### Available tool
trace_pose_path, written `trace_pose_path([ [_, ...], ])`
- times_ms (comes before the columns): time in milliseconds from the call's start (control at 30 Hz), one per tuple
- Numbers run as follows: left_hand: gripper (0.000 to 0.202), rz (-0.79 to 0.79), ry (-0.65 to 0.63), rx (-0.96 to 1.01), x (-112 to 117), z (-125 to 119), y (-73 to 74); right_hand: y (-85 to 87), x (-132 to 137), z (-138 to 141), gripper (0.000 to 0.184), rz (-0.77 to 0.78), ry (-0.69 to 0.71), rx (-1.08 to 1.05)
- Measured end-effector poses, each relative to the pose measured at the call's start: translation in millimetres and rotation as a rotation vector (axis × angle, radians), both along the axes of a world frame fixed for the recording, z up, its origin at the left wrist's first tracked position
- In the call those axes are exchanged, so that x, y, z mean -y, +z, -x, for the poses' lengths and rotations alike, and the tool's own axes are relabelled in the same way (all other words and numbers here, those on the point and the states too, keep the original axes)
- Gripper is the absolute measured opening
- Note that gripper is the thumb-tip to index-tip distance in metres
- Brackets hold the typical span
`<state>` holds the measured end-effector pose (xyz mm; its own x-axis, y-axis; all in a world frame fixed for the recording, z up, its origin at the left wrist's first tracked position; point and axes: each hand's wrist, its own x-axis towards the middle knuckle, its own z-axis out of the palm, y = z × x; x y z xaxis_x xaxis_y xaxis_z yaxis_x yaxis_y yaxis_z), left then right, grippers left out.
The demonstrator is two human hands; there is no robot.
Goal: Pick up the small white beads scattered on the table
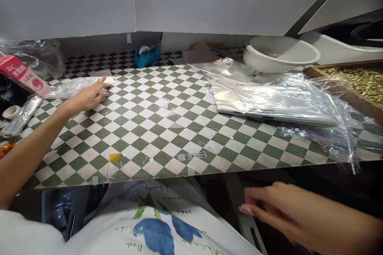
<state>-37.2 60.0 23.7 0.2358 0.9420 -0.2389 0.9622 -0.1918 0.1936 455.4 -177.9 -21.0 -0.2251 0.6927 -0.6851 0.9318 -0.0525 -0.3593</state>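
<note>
My left hand (86,97) lies flat on the green-and-white checkered tabletop (155,139), its fingertips on the edge of a crumpled clear plastic bag (70,87) with a white sheet (104,80) beneath it. Holding nothing, the fingers are slightly apart. My right hand (278,211) hangs below the table's front edge over a dark space, fingers loosely curled around nothing. To the right on the tabletop lies a large clear bag holding silver foil sheets (269,103), well away from both hands.
A white bowl (279,53), a teal tape dispenser (146,55), a pink box (24,73), a foil strip (22,115) and a tape roll (11,112) stand around the table. A wooden tray of gold flakes (353,83) sits at right, with grey walls behind.
</note>
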Motion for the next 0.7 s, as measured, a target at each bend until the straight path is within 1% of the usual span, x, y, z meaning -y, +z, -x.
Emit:
trace_pose_path([
  [33, 0.065, -0.017, 0.004, -0.004, -9, -2, -0.5, 16.4, -14, 3, 0.039, -0.062, 0.107, -0.036],
  [100, 0.063, -0.056, 0.011, -0.009, -25, -6, -1.5, 43.7, -51, 16, 0.051, -0.320, 0.164, -0.082],
  [133, 0.063, -0.071, 0.021, -0.012, -31, -7, -2.1, 53.0, -71, 25, 0.055, -0.452, 0.197, -0.100],
  [167, 0.065, -0.075, 0.033, -0.016, -37, -9, -3.0, 58.8, -92, 35, 0.057, -0.532, 0.243, -0.125],
  [200, 0.068, -0.068, 0.047, -0.021, -41, -10, -4.5, 61.4, -111, 46, 0.059, -0.568, 0.278, -0.151],
  [233, 0.072, -0.055, 0.063, -0.028, -44, -12, -6.7, 61.1, -129, 56, 0.061, -0.581, 0.286, -0.167],
  [300, 0.082, -0.033, 0.094, -0.042, -50, -14, -12.6, 54.2, -159, 76, 0.065, -0.622, 0.305, -0.185],
  [367, 0.081, -0.060, 0.132, -0.052, -58, -15, -19.3, 43.1, -179, 91, 0.067, -0.617, 0.347, -0.159],
  [433, 0.078, -0.132, 0.197, -0.065, -68, -15, -24.6, 32.3, -190, 100, 0.067, -0.596, 0.372, -0.143],
  [533, 0.087, -0.225, 0.306, -0.096, -86, -10, -27.8, 24.4, -197, 106, 0.063, -0.593, 0.362, -0.141],
  [567, 0.091, -0.227, 0.330, -0.104, -92, -7, -27.8, 25.3, -198, 106, 0.061, -0.594, 0.353, -0.145],
  [633, 0.094, -0.178, 0.345, -0.110, -103, -2, -26.7, 33.0, -203, 98, 0.059, -0.590, 0.318, -0.149],
  [700, 0.092, -0.113, 0.329, -0.107, -108, 2, -24.3, 47.4, -210, 78, 0.060, -0.598, 0.249, -0.130],
])
